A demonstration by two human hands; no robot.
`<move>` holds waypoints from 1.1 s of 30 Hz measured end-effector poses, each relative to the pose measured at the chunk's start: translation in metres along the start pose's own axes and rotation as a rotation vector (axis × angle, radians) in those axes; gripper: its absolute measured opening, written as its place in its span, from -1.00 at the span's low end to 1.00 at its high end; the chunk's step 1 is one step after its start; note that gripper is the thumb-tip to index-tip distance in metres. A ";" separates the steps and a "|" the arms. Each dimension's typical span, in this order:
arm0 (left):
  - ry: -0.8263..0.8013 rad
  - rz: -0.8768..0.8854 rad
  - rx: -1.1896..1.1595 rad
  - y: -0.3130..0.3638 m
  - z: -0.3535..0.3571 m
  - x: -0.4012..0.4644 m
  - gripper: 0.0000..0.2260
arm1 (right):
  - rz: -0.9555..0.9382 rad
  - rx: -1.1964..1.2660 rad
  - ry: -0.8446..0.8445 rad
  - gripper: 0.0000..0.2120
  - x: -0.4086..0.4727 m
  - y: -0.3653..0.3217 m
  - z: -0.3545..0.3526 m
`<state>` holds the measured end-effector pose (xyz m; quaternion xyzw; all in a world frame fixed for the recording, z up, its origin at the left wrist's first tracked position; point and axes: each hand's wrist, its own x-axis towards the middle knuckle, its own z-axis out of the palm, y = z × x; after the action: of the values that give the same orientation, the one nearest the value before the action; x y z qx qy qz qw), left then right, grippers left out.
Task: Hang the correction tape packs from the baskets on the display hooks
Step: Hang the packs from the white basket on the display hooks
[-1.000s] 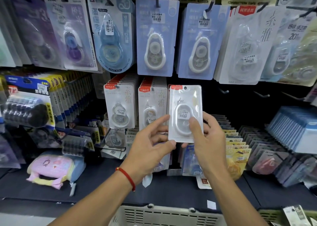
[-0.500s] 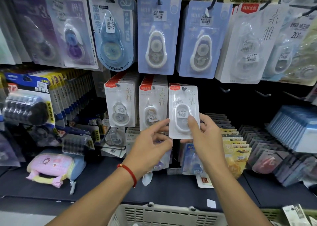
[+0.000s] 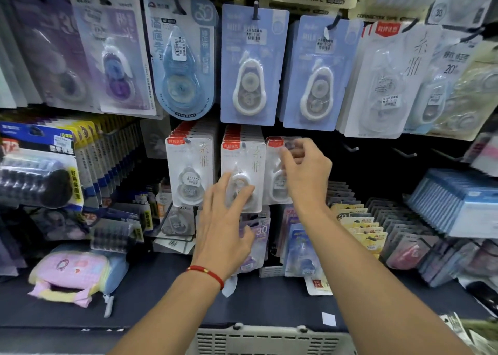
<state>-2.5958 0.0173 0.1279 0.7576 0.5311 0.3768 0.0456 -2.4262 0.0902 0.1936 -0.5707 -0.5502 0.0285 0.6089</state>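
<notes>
Pinching the top edge of a white correction tape pack at centre frame, the right hand holds it at hook level, beside two filled rows. Left hand, fingers spread, rests against the middle row's front pack. Whether the hole has seated on the hook is unclear. Bare hooks at right and the basket at bottom edge suggest more packs remain.

**Count on the display**

Two hands: left hand, right hand. Three front white correction tape packs in the middle row, two light-blue packs above, one grey basket, one pink pouch
</notes>
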 end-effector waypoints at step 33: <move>-0.051 0.026 -0.015 0.003 -0.005 -0.010 -0.28 | -0.171 -0.101 -0.045 -0.72 -0.007 0.015 -0.025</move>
<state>-2.5982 0.0061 0.1275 0.7734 0.5170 0.3619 0.0596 -2.4029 0.0742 0.1847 -0.5510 -0.6112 -0.0384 0.5669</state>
